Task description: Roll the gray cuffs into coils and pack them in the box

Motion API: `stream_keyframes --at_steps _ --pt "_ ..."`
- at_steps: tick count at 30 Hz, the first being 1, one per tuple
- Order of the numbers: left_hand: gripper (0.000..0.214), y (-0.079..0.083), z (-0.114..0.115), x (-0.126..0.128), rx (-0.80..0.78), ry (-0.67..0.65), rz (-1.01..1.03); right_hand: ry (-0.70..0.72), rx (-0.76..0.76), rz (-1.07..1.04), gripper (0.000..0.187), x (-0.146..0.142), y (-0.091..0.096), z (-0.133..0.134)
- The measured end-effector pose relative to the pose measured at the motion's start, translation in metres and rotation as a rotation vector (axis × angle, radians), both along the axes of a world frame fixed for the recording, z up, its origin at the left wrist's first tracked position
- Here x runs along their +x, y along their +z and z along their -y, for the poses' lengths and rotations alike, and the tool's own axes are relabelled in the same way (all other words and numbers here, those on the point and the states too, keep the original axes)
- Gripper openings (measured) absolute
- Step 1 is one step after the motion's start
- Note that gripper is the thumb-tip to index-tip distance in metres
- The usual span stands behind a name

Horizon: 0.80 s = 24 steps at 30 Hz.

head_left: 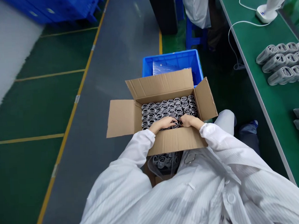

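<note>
A person's left hand (162, 123) and right hand (189, 121) work at the near edge of tightly packed rows of grey coiled bundles (168, 108) inside an open cardboard carton (160, 86), fingers curved down against the front coils; whether they grip one cannot be told. A blue plastic crate (172, 62) sits behind the carton.

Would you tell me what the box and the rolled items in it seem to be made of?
The box looks like corrugated cardboard: matte brown, with folded flaps. The rolled items seem to be flexible grey plastic or rubber, given their tight bends and soft sheen, though that stays uncertain.
</note>
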<state>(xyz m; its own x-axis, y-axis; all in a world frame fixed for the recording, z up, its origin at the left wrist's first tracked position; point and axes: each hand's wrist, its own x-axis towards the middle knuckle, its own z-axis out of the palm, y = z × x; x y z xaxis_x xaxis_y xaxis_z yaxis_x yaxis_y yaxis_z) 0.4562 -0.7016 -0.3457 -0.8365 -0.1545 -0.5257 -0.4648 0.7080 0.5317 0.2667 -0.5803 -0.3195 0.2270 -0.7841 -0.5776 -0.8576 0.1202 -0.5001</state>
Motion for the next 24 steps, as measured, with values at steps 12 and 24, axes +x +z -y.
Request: stream_keyframes --at_steps 12,24 --pt "0.036 -0.017 0.005 -0.003 -0.046 -0.044 0.072 -0.114 -0.095 -0.028 0.044 0.013 0.007 -0.019" --pt "0.023 -0.037 0.007 0.013 -0.223 -0.073 -0.174 0.069 -0.066 0.096 0.045 0.014 -0.021 0.003"
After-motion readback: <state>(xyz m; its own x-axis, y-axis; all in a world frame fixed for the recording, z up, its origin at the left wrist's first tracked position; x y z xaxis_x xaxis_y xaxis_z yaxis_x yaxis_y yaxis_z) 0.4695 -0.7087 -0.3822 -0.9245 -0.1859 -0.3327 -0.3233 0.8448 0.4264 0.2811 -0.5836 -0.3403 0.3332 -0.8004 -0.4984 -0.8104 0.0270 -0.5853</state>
